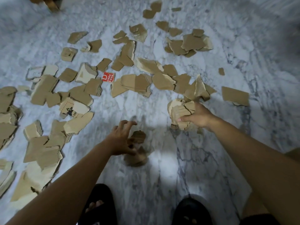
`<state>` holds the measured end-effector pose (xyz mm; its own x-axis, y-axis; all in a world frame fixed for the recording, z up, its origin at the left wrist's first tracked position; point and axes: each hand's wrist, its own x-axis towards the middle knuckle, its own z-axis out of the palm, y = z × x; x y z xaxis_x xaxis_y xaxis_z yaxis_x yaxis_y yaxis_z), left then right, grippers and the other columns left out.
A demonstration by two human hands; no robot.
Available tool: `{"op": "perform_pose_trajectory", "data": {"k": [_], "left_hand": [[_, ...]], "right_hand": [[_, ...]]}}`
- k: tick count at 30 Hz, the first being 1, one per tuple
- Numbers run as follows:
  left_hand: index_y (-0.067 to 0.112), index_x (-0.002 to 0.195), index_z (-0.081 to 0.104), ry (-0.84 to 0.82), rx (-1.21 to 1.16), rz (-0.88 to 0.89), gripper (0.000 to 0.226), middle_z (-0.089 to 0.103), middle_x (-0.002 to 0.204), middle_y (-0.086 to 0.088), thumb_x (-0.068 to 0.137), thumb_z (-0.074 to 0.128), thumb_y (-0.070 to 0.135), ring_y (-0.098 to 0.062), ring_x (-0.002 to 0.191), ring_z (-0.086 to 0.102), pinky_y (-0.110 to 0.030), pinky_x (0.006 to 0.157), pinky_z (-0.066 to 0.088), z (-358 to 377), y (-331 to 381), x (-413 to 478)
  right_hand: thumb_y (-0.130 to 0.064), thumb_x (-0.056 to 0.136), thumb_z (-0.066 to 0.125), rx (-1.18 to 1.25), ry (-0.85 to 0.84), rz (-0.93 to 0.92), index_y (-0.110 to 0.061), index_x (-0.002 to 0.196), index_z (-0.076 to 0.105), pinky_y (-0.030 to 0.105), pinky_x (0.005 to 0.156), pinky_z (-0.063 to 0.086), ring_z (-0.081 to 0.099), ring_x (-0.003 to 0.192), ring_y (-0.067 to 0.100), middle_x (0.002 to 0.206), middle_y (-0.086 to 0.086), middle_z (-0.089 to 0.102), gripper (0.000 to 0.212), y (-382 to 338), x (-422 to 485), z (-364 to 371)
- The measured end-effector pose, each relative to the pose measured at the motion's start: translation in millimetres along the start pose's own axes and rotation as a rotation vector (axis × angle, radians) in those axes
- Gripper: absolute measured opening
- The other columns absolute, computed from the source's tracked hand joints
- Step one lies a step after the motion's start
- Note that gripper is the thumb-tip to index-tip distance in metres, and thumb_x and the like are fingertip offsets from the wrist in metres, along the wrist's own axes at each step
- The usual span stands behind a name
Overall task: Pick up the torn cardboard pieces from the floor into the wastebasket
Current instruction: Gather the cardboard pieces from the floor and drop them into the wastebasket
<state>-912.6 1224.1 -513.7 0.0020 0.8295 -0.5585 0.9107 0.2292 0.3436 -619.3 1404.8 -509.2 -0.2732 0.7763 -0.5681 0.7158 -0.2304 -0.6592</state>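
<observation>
Right hand (pixel 199 117) grips a cardboard wad (pixel 181 111). Left hand (pixel 121 141) spreads curled fingers over blurred scraps (pixel 139 136); can't tell if grasping.

Brown cardboard pieces (pixel 134 83); one red scrap (pixel 108 77); white-grey marbled floor (pixel 151 111); black sandals (pixel 101 197).

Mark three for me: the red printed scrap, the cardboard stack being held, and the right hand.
red printed scrap (pixel 108 77): head view, centre of its red face.
cardboard stack (pixel 181 111): head view, front piece above the thumb.
right hand (pixel 198 116): head view, back of the hand.
</observation>
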Motion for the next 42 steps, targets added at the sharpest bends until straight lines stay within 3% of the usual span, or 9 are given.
{"op": "perform_pose_trajectory", "data": {"k": [4, 9, 15, 23, 26, 29, 32, 38, 42], "left_hand": [[0.040, 0.155, -0.002, -0.025, 0.256, 0.077, 0.110, 0.001, 0.162, 0.002, 0.069, 0.064, 0.060, -0.031, 0.146, 0.015, -0.052, 0.106, 0.041, 22, 3, -6], [0.029, 0.152, 0.024, 0.008, 0.204, 0.139, 0.090, 0.031, 0.143, 0.000, 0.077, 0.071, 0.048, -0.026, 0.115, 0.047, -0.039, 0.096, 0.048, 36, -3, 11], [0.018, 0.089, 0.053, -0.011, -0.022, 0.060, 0.017, 0.056, 0.090, 0.002, 0.087, 0.070, 0.021, -0.021, 0.086, 0.061, -0.020, 0.064, 0.042, 27, -4, 20], [0.009, 0.082, 0.064, 0.263, -0.413, -0.223, 0.034, 0.061, 0.071, -0.001, 0.080, 0.080, 0.038, -0.012, 0.065, 0.056, -0.019, 0.049, 0.035, -15, 14, 41], [0.006, 0.082, 0.067, 0.333, -0.545, -0.208, 0.038, 0.068, 0.076, -0.009, 0.079, 0.080, 0.041, -0.018, 0.069, 0.060, -0.026, 0.055, 0.044, -39, 37, 54], [0.009, 0.083, 0.069, 0.333, -0.581, -0.161, 0.036, 0.071, 0.080, -0.007, 0.079, 0.080, 0.042, -0.020, 0.075, 0.065, -0.031, 0.063, 0.050, -53, 58, 65], [0.011, 0.082, 0.069, 0.303, -0.481, -0.125, 0.036, 0.068, 0.077, -0.004, 0.080, 0.078, 0.045, -0.018, 0.073, 0.062, -0.024, 0.054, 0.039, -61, 72, 77], [0.011, 0.085, 0.065, 0.202, -0.435, -0.052, 0.029, 0.065, 0.082, -0.006, 0.088, 0.072, 0.038, -0.015, 0.071, 0.056, -0.021, 0.056, 0.036, -63, 88, 101], [0.016, 0.075, 0.058, 0.097, -0.304, 0.086, 0.025, 0.059, 0.076, -0.001, 0.089, 0.072, 0.033, -0.015, 0.070, 0.055, -0.021, 0.054, 0.033, -69, 109, 113]], "right_hand": [[-0.029, 0.065, 0.095, 0.039, 0.052, -0.010, -0.017, 0.137, 0.048, 0.030, 0.094, 0.045, 0.057, 0.120, 0.020, 0.128, -0.002, 0.061, 0.087, 2, 9, 4], [-0.030, 0.072, 0.091, -0.003, 0.021, 0.012, -0.016, 0.141, 0.042, 0.029, 0.090, 0.043, 0.050, 0.118, 0.018, 0.127, -0.002, 0.052, 0.085, 0, 24, 5], [-0.031, 0.070, 0.092, 0.018, 0.044, 0.003, -0.017, 0.140, 0.042, 0.038, 0.103, 0.047, 0.054, 0.122, 0.021, 0.130, -0.002, 0.056, 0.087, 0, 24, 17], [-0.055, 0.049, 0.096, 0.187, -0.026, -0.009, -0.024, 0.131, 0.058, 0.042, 0.098, 0.054, 0.065, 0.112, 0.017, 0.119, -0.007, 0.070, 0.096, -3, 11, -4], [-0.026, 0.072, 0.091, 0.289, -0.058, -0.059, -0.022, 0.113, 0.073, 0.042, 0.096, 0.056, 0.071, 0.105, 0.018, 0.107, -0.004, 0.077, 0.044, -8, 4, -8], [-0.024, 0.073, 0.090, 0.325, 0.112, -0.082, -0.026, 0.103, 0.075, 0.039, 0.097, 0.055, 0.070, 0.103, 0.015, 0.105, -0.006, 0.077, 0.034, -7, 5, -20], [-0.021, 0.072, 0.090, 0.294, 0.200, -0.019, -0.021, 0.108, 0.074, 0.035, 0.089, 0.056, 0.070, 0.102, 0.018, 0.108, -0.001, 0.075, 0.040, 5, 14, -38], [-0.060, 0.034, 0.078, 0.105, 0.176, 0.071, -0.019, 0.129, 0.057, 0.044, 0.095, 0.055, 0.063, 0.108, 0.023, 0.117, 0.001, 0.067, 0.106, 35, 32, -38], [-0.054, 0.057, 0.072, -0.013, 0.145, 0.078, -0.017, 0.122, 0.067, 0.039, 0.092, 0.056, 0.066, 0.106, 0.028, 0.116, 0.008, 0.071, 0.074, 45, 32, -27]]}}
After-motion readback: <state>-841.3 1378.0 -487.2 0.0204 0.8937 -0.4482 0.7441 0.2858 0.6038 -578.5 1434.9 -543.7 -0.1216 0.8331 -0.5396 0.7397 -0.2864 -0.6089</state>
